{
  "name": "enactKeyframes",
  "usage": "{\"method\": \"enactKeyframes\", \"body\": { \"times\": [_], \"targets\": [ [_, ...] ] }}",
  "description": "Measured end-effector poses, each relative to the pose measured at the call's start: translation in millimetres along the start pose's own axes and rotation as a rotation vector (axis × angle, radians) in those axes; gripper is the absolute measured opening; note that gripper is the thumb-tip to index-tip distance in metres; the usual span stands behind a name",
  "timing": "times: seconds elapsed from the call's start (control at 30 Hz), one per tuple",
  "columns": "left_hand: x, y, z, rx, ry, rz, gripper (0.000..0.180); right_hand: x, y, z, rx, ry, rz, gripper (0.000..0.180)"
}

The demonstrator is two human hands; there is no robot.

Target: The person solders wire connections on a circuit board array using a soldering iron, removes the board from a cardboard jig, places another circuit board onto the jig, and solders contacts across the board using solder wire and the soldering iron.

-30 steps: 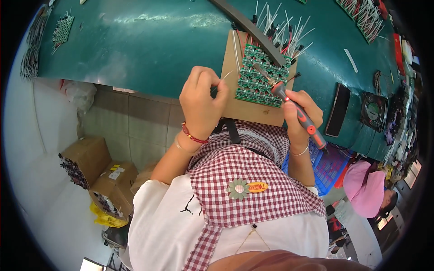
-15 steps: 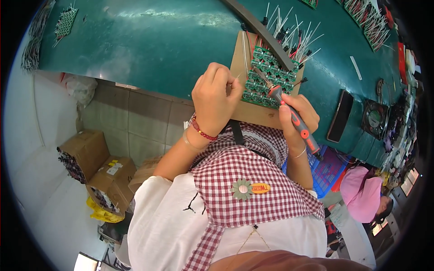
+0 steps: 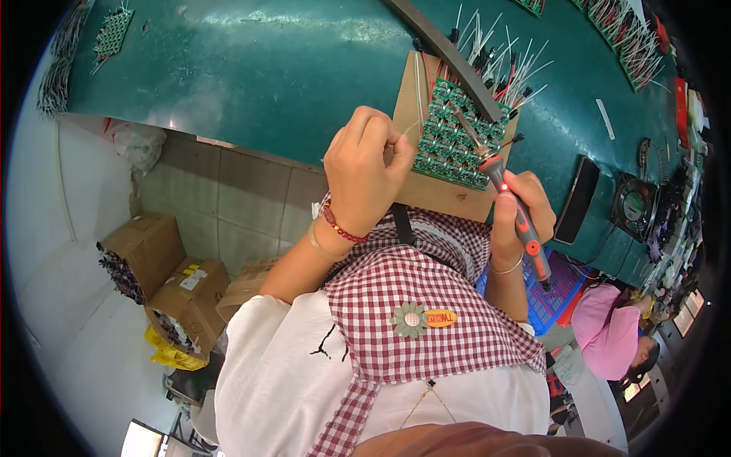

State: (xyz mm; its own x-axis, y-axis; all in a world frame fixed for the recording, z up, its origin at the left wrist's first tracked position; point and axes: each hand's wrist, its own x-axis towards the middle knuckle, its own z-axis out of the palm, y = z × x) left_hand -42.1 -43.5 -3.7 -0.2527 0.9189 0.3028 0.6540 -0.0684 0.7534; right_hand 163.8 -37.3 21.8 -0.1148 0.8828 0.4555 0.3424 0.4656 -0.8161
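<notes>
My right hand [image 3: 525, 209] grips a grey-and-red soldering iron [image 3: 531, 242] like a pen, a small light glowing on its handle. The iron's tip points up and left over a panel of green circuit boards [image 3: 449, 146]. Left of the panel, my left hand [image 3: 368, 164] is closed in a pinch. A thin strand of solder wire [image 3: 412, 128] sticks out from its fingertips toward the panel. Under the panel lies a brown wooden board [image 3: 449, 194]. White, red and black wires [image 3: 514, 72] fan out from the panel's far side.
A dark bar [image 3: 449, 53] lies across the panel's far part. To the right are a black phone [image 3: 575, 199] and a small fan [image 3: 633, 202]. More wired panels [image 3: 628, 46] sit far right, another [image 3: 113, 34] far left. A person in pink [image 3: 607, 327] is at lower right.
My right hand and the soldering iron have shifted right, and the tip now sits farther right over the panel. My left hand keeps its pinch in nearly the same place.
</notes>
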Motion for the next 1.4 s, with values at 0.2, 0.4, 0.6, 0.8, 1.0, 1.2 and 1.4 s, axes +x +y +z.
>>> {"method": "enactKeyframes", "body": {
  "times": [0.2,0.4,0.6,0.8,1.0,1.2,1.4],
  "targets": [
    [0.8,-1.4,6.4,0.000,-0.017,0.006,0.019,0.2,5.0,7.7,-0.051,-0.066,-0.011,0.018],
    [0.3,-3.2,9.2,0.010,-0.037,-0.021,0.019,1.4,3.9,11.5,-0.091,-0.116,-0.018,0.021],
    [0.2,-2.7,9.0,0.001,-0.023,-0.026,0.018,0.3,5.5,14.0,-0.095,-0.121,-0.132,0.021],
    [0.5,-0.1,2.2,-0.021,-0.016,-0.040,0.019,2.9,0.3,2.0,-0.003,-0.011,-0.132,0.017],
    [1.3,4.8,8.1,-0.041,-0.032,-0.026,0.020,-3.3,5.3,-3.8,-0.030,-0.014,-0.084,0.016],
    [2.6,5.3,18.4,0.031,-0.048,0.043,0.021,-11.9,12.3,-6.0,-0.008,-0.004,0.026,0.018],
    [5.0,6.8,20.0,0.062,-0.064,0.061,0.021,-9.9,12.0,-0.4,-0.013,-0.019,0.034,0.017]
  ]
}}
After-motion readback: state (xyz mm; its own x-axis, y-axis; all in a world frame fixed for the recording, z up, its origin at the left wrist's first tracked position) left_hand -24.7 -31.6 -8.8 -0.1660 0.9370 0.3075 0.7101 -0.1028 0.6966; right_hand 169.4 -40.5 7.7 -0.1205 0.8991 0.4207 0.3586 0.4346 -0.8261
